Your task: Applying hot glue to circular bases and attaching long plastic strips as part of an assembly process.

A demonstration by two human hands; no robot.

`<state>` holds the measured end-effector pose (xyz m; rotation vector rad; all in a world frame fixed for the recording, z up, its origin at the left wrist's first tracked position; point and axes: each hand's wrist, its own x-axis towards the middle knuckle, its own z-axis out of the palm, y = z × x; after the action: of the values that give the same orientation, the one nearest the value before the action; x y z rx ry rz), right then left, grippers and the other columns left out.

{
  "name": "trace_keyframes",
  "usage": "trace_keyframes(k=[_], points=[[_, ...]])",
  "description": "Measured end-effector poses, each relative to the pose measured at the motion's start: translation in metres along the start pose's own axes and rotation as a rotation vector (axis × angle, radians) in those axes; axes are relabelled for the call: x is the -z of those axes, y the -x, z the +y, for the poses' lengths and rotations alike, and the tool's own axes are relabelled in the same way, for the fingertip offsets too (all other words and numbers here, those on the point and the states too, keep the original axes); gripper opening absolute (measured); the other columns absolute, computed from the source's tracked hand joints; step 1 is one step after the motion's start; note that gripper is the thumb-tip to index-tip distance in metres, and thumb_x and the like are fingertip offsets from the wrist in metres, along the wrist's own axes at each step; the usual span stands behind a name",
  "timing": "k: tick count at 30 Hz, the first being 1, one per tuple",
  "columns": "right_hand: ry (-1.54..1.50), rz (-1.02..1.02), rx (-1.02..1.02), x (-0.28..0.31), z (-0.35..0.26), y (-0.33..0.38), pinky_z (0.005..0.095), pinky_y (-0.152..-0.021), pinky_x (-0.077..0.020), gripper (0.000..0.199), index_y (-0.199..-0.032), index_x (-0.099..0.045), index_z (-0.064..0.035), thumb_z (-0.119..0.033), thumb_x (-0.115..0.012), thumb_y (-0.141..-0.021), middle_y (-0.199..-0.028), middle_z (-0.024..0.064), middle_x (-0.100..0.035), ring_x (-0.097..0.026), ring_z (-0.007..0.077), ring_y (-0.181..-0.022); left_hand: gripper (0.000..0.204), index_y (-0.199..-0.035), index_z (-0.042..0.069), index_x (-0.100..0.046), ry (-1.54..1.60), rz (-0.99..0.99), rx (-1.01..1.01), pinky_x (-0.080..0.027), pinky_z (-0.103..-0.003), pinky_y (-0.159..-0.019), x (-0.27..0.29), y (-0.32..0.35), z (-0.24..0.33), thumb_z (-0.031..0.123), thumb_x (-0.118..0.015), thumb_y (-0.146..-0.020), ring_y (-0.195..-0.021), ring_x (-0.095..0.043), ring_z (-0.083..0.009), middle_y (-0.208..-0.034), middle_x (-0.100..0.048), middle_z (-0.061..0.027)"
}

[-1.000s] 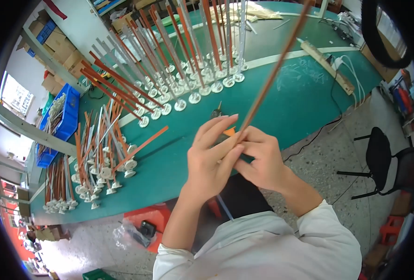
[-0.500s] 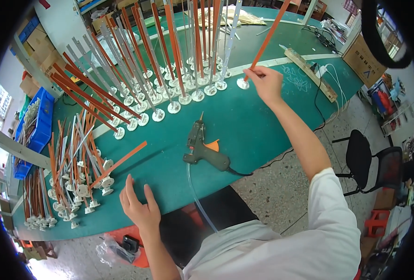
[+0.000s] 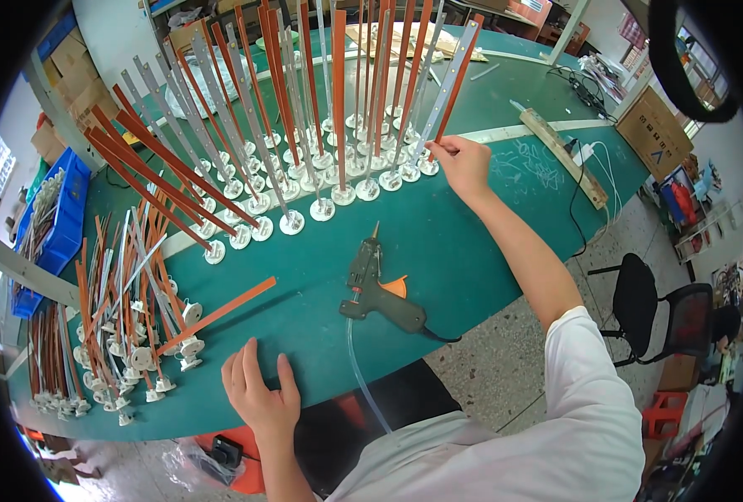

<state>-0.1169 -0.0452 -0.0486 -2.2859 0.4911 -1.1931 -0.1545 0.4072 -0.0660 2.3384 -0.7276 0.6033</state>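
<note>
My right hand pinches an orange-brown strip low down, just above its round white base. That base is at the right end of the front row of upright strips, beside a silver strip with holes. My left hand, fingers apart and holding nothing, rests at the table's near edge. Between the hands lies a dark green glue gun with an orange trigger, a clear glue stick trailing from its back. Left of it, one orange-brown strip sticks out from a heap of strips.
Rows of upright silver and orange-brown strips on white bases fill the table's middle. Loose strips with bases are heaped at the left, near a blue bin. A wooden board with a power strip and cables lies at the right; a black chair stands beyond.
My right hand has moved left, bringing the orange-brown strip against the end of the upright row. My left hand stays at the near edge, fingers still apart. The whole view has shifted slightly.
</note>
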Motion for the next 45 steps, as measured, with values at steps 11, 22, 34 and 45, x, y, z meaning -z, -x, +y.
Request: trace_keyframes(k=[11, 22, 34, 45], points=[[0.278, -0.123, -0.085, 0.015, -0.003, 0.008, 0.0349, -0.069, -0.0554, 0.042, -0.087, -0.073, -0.0013, -0.04, -0.083, -0.074, -0.079, 0.014, -0.073, -0.071, 0.0254, -0.072, 0.028, -0.108, -0.006, -0.063, 0.007, 0.044, -0.007, -0.049, -0.044, -0.086, 0.001, 0.002, 0.001, 0.008, -0.069, -0.084, -0.099, -0.06, -0.0378, -0.107, -0.066, -0.0195], [0.712, -0.65, -0.141, 0.061, -0.025, 0.054, 0.0512, -0.082, -0.0554, 0.03, -0.09, -0.07, 0.0004, -0.027, -0.057, -0.086, -0.092, 0.0272, -0.069, -0.068, 0.0433, -0.09, 0.019, -0.095, -0.003, -0.066, 0.04, 0.076, -0.005, -0.049, -0.044, -0.086, 0.001, 0.005, -0.001, 0.01, -0.071, -0.082, -0.099, -0.06, -0.0371, -0.109, -0.065, -0.0181], [0.52, -0.577, -0.226, 0.229, -0.065, 0.216, 0.0418, -0.061, -0.0489, 0.012, -0.076, -0.061, 0.0012, -0.007, -0.065, -0.084, -0.073, 0.0193, -0.064, -0.064, 0.0367, -0.067, 0.017, -0.092, -0.003, -0.066, 0.031, 0.051, -0.004, -0.049, -0.043, -0.088, 0.005, 0.007, 0.001, 0.01, -0.072, -0.081, -0.102, -0.06, -0.036, -0.11, -0.066, -0.0172], [0.131, -0.224, -0.17, 0.148, -0.076, 0.147, 0.0248, -0.05, -0.0395, 0.021, -0.076, -0.064, 0.0008, -0.014, -0.069, -0.091, -0.058, 0.005, -0.06, -0.054, 0.0077, -0.053, 0.016, -0.092, -0.002, -0.067, 0.053, 0.058, 0.01, -0.049, -0.043, -0.087, 0.005, 0.007, -0.001, 0.01, -0.072, -0.082, -0.101, -0.06, -0.0354, -0.109, -0.067, -0.0167]])
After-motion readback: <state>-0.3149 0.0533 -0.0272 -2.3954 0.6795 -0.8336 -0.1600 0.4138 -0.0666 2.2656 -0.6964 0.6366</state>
